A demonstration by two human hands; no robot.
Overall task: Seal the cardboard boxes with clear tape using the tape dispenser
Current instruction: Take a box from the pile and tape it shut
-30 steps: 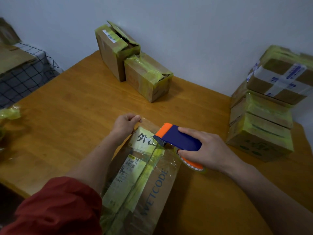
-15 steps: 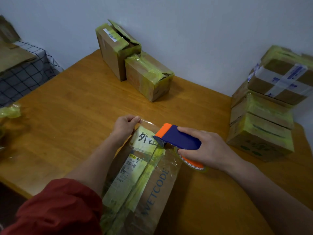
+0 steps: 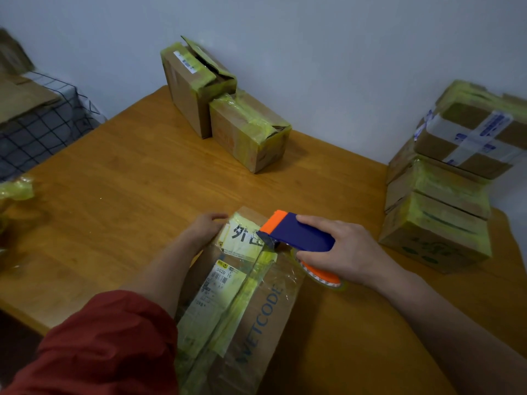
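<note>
Head view: the cardboard box [image 3: 251,309] is being steadied on the table [image 3: 128,195], long axis running away from the person; its far end is being gripped by the left hand [image 3: 205,228]; the tape dispenser [image 3: 299,232], clasped in the right hand [image 3: 348,252], is being held over that same end, nearer the seam; yellowish tape and labels are covering the brown top.

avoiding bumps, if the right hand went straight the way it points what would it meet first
Likely the left hand, gripping the far end of the box: the right hand aims the tape dispenser left and away toward those fingers. Depth is unclear; it might pass beyond them.
</note>
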